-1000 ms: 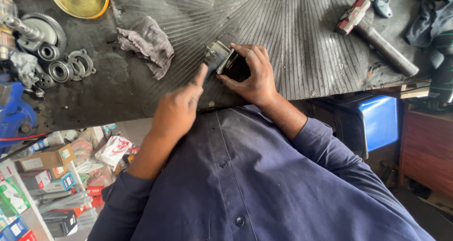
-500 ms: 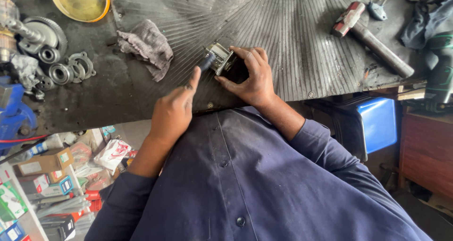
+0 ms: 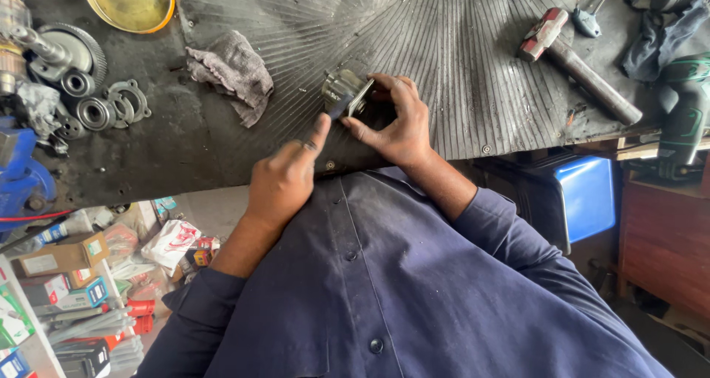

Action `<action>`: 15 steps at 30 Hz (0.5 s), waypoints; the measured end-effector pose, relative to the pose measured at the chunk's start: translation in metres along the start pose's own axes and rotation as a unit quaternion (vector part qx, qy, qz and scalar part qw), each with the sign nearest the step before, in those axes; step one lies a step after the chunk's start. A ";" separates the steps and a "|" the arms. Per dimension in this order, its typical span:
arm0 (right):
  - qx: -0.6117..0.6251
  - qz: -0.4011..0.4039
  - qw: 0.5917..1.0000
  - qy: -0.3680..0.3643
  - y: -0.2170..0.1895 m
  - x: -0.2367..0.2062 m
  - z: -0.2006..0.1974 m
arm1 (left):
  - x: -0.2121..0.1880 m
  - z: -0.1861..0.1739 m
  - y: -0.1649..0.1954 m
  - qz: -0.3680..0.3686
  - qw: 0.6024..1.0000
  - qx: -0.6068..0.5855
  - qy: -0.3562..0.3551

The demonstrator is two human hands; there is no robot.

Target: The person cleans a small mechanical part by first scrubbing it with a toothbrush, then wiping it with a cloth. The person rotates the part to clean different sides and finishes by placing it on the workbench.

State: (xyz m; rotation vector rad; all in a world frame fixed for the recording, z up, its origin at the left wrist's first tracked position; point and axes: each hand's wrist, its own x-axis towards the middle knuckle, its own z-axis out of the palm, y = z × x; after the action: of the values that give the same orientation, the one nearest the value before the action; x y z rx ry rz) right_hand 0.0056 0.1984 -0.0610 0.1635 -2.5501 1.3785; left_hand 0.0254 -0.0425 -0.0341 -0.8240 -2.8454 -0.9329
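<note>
- Dark ribbed metal makes up the workbench (image 3: 458,60), and it is dirty and oily.
- At the far left sit a toothed gear on a shaft (image 3: 63,51) and some round bearings and rings (image 3: 103,110).
- At the top left is a yellow bowl (image 3: 132,1).
- Next comes a crumpled grey rag (image 3: 233,73), lying flat on the bench, near the hands but not touching them.
- Under the bench edge on the left are small boxes and packets (image 3: 89,274) on the floor.
- The left hand (image 3: 285,174) is curled in a loose fist with the thumb sticking up. Since a second ago the thumb tip has slid up to the small dark tool (image 3: 342,104) that lies against the part. I cannot tell if the other fingers hold it.
- The small metal part (image 3: 344,89) rests on the bench just in front of the person, between both hands. It looks turned a little more than it was a moment ago, so the work on it goes on.
- The right hand (image 3: 396,123) wraps around the part's right side, fingers bent over the top, thumb below. It has kept that hold.
- Further right lies a hammer with a red and silver head (image 3: 573,60).
- At the far right are a dark cloth (image 3: 651,41) and a green power tool (image 3: 684,100), with a blue bin (image 3: 588,197) below the bench.
</note>
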 end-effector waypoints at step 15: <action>-0.012 -0.025 1.000 0.003 0.002 0.000 0.001 | -0.004 0.004 -0.001 -0.026 0.999 -0.023 -0.002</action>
State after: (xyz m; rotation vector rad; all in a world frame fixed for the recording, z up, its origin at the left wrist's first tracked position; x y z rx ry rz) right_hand 0.0047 0.1984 -0.0633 0.2181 -2.5383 1.3276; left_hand 0.0287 -0.0430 -0.0387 -0.7589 -2.8729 -1.0068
